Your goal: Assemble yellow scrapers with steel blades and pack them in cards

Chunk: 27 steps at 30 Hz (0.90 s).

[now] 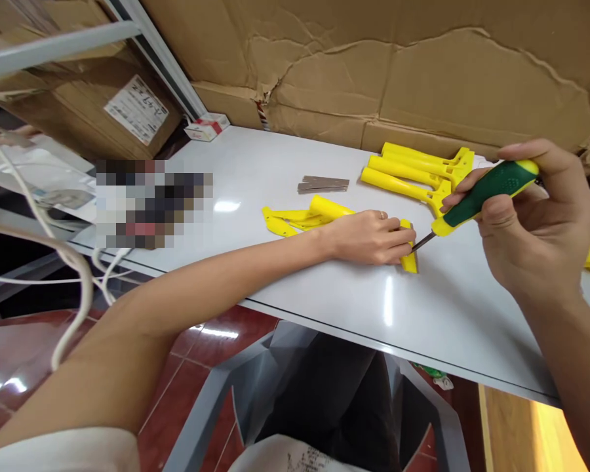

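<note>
My left hand (371, 237) is closed round a yellow plastic scraper (410, 262) and presses it to the white table. The scraper's wide head shows beyond my fingers; most of its handle is hidden under the hand. In my right hand (541, 223) is a screwdriver (491, 193) with a green and yellow handle, held at a slant. Its metal shaft points down left, and its tip is at the scraper's head beside my left fingers. Whether the tip sits in a screw I cannot tell.
Several yellow scraper handles (403, 172) lie at the back right. Thin metal blades (323, 184) are stacked at the middle back, with loose yellow plastic pieces (285, 221) left of my hand. Cardboard (324, 72) walls the back. A small box (206, 127) and white cables (78, 262) are leftward.
</note>
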Each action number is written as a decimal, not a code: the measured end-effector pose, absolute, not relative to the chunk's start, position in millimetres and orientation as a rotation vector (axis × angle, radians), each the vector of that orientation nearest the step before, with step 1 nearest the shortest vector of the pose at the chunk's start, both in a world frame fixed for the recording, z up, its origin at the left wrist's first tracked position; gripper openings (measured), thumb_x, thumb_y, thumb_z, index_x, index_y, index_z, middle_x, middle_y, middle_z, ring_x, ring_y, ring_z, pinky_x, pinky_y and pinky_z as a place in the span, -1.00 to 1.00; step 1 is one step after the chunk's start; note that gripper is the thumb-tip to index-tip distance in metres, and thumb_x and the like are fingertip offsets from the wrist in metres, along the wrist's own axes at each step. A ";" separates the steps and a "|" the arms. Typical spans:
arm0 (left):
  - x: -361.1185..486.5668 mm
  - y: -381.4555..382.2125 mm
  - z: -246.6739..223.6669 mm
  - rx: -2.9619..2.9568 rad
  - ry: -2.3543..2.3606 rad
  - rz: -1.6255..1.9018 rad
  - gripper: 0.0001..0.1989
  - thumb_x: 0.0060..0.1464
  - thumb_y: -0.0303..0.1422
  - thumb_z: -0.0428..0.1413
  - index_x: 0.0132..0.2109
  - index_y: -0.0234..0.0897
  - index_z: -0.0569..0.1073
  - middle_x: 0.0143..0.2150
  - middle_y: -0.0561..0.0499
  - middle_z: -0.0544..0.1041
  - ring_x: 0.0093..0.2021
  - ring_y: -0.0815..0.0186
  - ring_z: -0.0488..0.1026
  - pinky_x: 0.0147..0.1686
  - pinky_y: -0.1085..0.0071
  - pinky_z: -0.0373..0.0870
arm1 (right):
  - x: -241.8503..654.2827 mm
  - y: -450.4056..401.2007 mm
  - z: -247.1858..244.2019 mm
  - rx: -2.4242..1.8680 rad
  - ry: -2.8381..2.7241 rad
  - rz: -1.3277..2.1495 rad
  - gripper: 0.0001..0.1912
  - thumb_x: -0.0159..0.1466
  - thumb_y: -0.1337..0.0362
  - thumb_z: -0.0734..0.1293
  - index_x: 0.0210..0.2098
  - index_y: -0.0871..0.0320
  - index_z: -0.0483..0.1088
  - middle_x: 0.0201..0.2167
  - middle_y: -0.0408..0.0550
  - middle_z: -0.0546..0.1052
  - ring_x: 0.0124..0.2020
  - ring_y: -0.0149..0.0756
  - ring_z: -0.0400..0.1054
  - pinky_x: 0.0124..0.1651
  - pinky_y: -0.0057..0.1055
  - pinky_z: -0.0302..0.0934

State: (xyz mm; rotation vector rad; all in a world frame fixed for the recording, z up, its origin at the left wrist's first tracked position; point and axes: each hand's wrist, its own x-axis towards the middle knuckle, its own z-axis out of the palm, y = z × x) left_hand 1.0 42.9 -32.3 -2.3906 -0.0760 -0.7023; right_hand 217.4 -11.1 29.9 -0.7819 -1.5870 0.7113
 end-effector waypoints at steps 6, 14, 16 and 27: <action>1.0 37.9 -31.8 -2.385 -0.127 -0.663 -0.73 0.46 -0.33 -0.01 -0.24 -0.26 0.47 -0.21 -0.01 0.59 -0.33 0.32 0.46 -0.41 0.33 0.25 | 230.3 4.5 27.1 -0.732 -1.573 0.891 -0.61 0.25 0.16 0.56 0.05 -0.13 0.51 -0.22 -0.13 0.64 -0.21 -0.14 0.61 -0.09 0.00 0.60; -0.4 34.0 -31.3 -2.403 -0.156 -0.688 -0.77 0.44 -0.35 0.03 -0.25 -0.28 0.45 -0.21 -0.04 0.59 -0.34 0.30 0.45 -0.42 0.34 0.23 | 221.4 -3.7 28.8 -0.751 -1.593 0.718 -0.65 0.29 0.17 0.53 0.06 -0.09 0.51 -0.28 -0.15 0.59 -0.23 -0.18 0.59 -0.10 -0.05 0.60; -1.1 36.1 -30.3 -2.424 -0.129 -0.696 -0.77 0.44 -0.34 0.04 -0.24 -0.29 0.45 -0.21 -0.05 0.59 -0.32 0.32 0.45 -0.41 0.34 0.23 | 226.4 -1.2 26.8 -0.669 -1.680 0.782 -0.63 0.33 0.14 0.49 0.10 -0.11 0.46 -0.26 -0.16 0.61 -0.22 -0.16 0.61 -0.11 -0.01 0.61; 1.2 41.4 -31.0 -2.388 -0.167 -0.809 -0.71 0.45 -0.26 0.03 -0.28 -0.23 0.45 -0.35 0.05 0.52 -0.42 0.39 0.41 -0.46 0.38 0.24 | 218.9 -20.3 28.5 -0.784 -1.606 0.584 -0.58 0.33 0.05 0.47 0.14 -0.38 0.39 0.33 -0.34 0.29 -0.03 -0.22 0.62 0.01 -0.06 0.63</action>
